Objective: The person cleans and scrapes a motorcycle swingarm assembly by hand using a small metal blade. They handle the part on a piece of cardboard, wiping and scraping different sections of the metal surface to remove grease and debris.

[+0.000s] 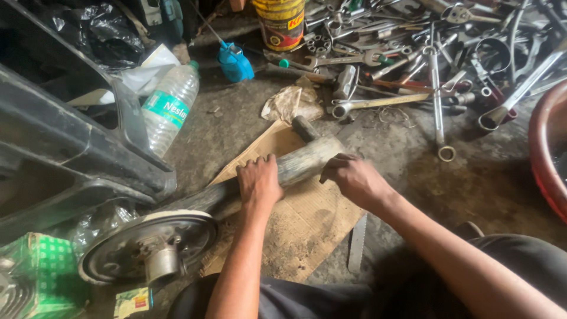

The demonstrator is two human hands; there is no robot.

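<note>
Nearest the person, at the lower left of the grimy concrete floor, a round dark metal disc with a stubby hub lies flat, and a green checked cardboard box sits just beside it toward the left edge. A flat toothed metal blade lies on the floor by the near right corner of a worn brown cardboard sheet, which is spread in front of the person's knees.

Over that sheet both hands are on a thick, long grey wooden handle that slants from the disc up toward the far right. The left hand is closed over the handle at its middle, fingers wrapped down the far side. The right hand presses on the handle just beside it, toward the thicker far end, fingers curled over the top; how far they wrap beneath cannot be seen. A dark rounded end sticks out beyond the far edge of the cardboard.

Further off, a black moulded plastic body panel fills the left side, with a clear plastic water bottle with a green label leaning against it. Beyond lie a small blue plastic bottle, a crumpled dirty rag, a yellow can and a wide heap of steel spanners and tools. A red basin rim shows at the right edge.
</note>
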